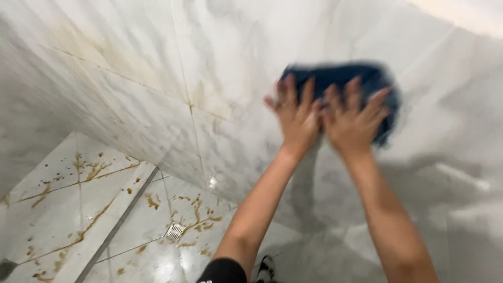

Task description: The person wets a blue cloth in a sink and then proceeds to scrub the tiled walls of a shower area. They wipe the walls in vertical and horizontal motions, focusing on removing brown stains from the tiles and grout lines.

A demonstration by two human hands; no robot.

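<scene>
The marble-patterned wall tile point(157, 78) fills most of the view, with brownish staining along its grout lines at upper left; it looks glossy and possibly wet, so a palm pressed against it may slide without warning. Below it, the floor tile point(47, 209) carries brown streaks and a wet sheen, and the main hazard sits here: a person leaning body weight forward into the wall can lose footing on such a surface, though only a dark shoe tip shows at the bottom edge and the stance cannot be judged. A long linear drain channel point(118, 222) crosses the floor diagonally, and a small square drain grate point(176, 230) lies beside it; either could catch a shoe edge during a sideways step. The dark blue cloth point(340, 78) is flat against the wall at upper right, its outline blurred. The right hand point(353, 123) and the left hand point(298, 118) lie side by side on the cloth, fingers spread and extended, palms pressing it to the tile instead of gripping it; nothing is clenched. Because the cloth is held by pressure alone, it may bunch, slip from under the palms or drop. Both arms are raised and extended, which likely limits control if either hand skids.
</scene>
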